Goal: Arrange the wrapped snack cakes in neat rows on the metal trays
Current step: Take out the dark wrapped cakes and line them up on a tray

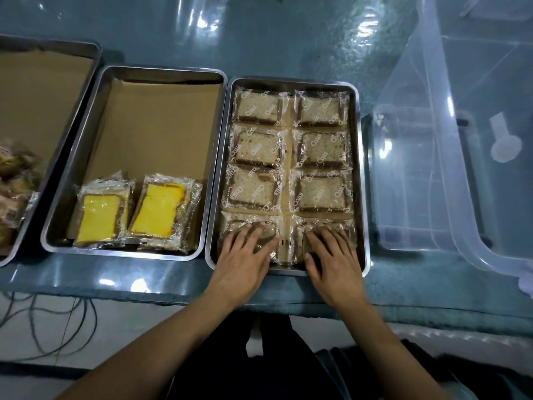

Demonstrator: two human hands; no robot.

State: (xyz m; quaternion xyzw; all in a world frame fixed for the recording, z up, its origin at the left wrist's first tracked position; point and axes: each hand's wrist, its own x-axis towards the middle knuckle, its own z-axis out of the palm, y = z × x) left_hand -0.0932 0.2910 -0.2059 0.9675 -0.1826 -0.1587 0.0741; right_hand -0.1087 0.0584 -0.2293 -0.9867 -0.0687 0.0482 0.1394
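A metal tray in the middle right holds wrapped brown snack cakes in two columns of several rows. My left hand lies flat, fingers spread, on the nearest cake of the left column. My right hand lies flat on the nearest cake of the right column. Neither hand grips anything. A second metal tray to the left, lined with brown paper, holds two wrapped yellow cakes at its near end.
A third paper-lined tray at the far left holds a pile of wrapped snacks. A clear plastic bin and its lid stand at the right. The table's near edge runs just below the trays; cables hang underneath.
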